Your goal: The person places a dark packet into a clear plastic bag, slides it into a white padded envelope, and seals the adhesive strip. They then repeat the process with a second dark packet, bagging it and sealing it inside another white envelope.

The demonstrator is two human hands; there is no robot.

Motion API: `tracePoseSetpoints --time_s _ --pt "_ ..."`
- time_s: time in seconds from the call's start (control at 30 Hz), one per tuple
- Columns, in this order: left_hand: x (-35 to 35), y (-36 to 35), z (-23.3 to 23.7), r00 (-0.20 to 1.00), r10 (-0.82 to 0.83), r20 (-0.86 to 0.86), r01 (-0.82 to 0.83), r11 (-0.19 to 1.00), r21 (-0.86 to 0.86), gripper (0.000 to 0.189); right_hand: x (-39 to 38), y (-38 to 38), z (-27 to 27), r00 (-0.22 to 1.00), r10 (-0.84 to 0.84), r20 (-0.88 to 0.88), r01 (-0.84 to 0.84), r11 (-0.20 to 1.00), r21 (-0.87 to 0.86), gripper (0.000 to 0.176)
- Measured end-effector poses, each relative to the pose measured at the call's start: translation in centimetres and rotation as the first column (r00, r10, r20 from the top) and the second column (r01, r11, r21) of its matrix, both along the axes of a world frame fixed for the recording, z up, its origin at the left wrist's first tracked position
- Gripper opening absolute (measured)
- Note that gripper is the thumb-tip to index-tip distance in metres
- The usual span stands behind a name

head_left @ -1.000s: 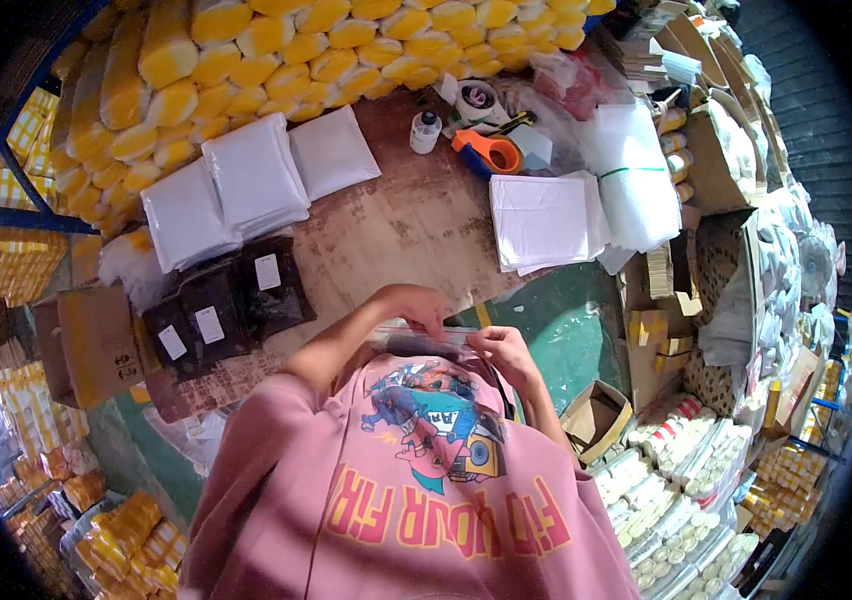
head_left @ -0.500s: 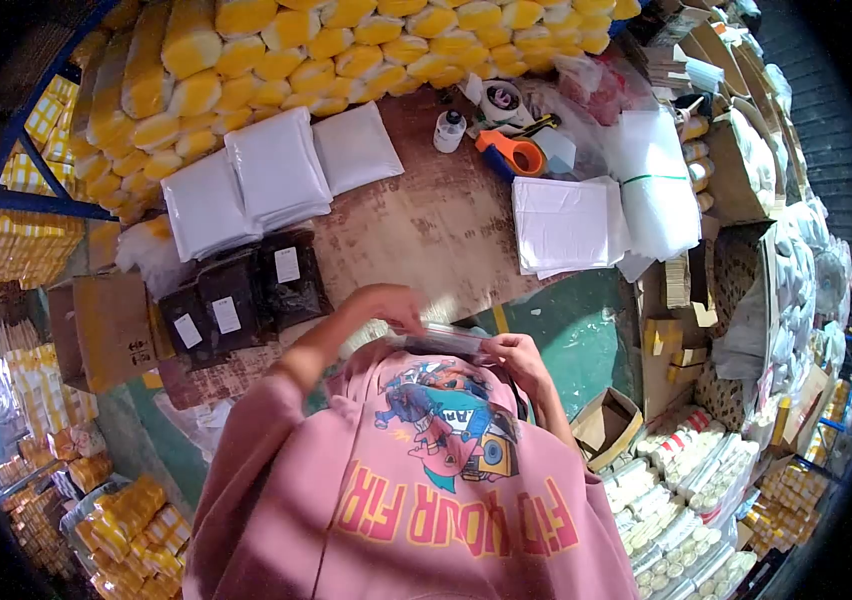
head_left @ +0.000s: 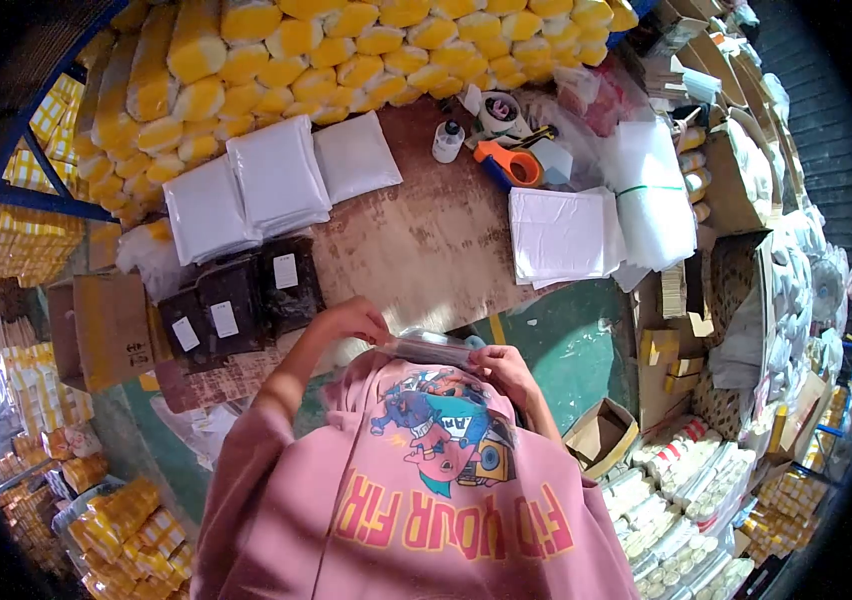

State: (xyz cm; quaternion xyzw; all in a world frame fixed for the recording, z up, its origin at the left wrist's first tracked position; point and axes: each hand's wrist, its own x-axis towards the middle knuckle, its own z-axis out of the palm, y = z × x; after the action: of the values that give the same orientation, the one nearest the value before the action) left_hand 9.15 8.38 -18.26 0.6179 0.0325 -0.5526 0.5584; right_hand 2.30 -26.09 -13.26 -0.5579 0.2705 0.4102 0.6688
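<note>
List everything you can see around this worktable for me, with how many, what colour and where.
Table: one, worn brown, centre
Yellow-and-white bundles: many, stacked behind
White packets: three piles, table's left
Dark packets: three showing, white-labelled, nearer left
Bottle: one, clear, black-capped, back
Tape dispenser: one, orange and blue, back right
White sheets: one stack, right
Plastic bundle: one, whitish, green-banded, far right
Cardboard boxes: several, brown, both sides
Side-shelf goods: too cluttered to count
Clear plastic bag: one, between the hands
Pink top: one, on the person
Left hand: one, bag's left end
Right hand: one, gripping bag's right end
</note>
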Motion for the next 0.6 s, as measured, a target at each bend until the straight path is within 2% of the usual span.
tracePoseSetpoints --time_s 0.1,0.2,0.3,0.33,0.4,0.47,0.5,0.6 --pt "-0.4 -0.6 0.7 0.997 0.065 -0.046 -0.064 0.997 0.036 0.02 -0.6 -0.3 -0.7 0.999 -0.028 -0.029 0.028 1.0 0.0 0.009" --pt "-1.5 -1.1 1.3 0.975 0.217 -0.053 -0.219 0.976 -0.022 0.024 -1.1 -0.6 -0.8 0.998 -0.046 -0.043 0.046 0.999 -0.006 0.009" --pt "-2.4 -1.4 0.0 0.951 0.307 0.022 -0.306 0.95 -0.06 0.029 -1.4 -0.8 -0.7 0.997 -0.054 -0.047 0.053 0.998 -0.018 0.011" --pt "-2.8 -1.5 -0.2 0.94 0.342 0.001 -0.341 0.939 -0.051 0.034 -1.5 -0.7 -0.7 0.997 -0.056 -0.047 0.055 0.998 -0.029 0.011" --pt "-3.1 -2.7 2.7 0.911 0.41 -0.043 -0.411 0.911 -0.026 0.047 -2.0 -0.7 -0.8 0.997 -0.058 -0.052 0.054 0.997 -0.062 0.013" --pt "-4.4 -4.0 3.6 0.944 0.229 0.238 -0.239 0.971 0.013 0.06 -2.3 -1.0 -1.0 0.997 -0.054 -0.05 0.049 0.993 -0.107 0.016" --pt "-5.2 -4.5 3.8 0.92 0.126 0.37 -0.155 0.987 0.051 0.067 -2.3 -1.0 -1.0 0.998 -0.055 -0.041 0.05 0.992 -0.116 0.018" --pt "-6.6 -5.6 2.0 0.954 0.246 0.171 -0.263 0.961 0.084 0.076 -2.3 -1.1 0.0 0.999 0.03 -0.017 -0.033 0.977 -0.209 0.016"
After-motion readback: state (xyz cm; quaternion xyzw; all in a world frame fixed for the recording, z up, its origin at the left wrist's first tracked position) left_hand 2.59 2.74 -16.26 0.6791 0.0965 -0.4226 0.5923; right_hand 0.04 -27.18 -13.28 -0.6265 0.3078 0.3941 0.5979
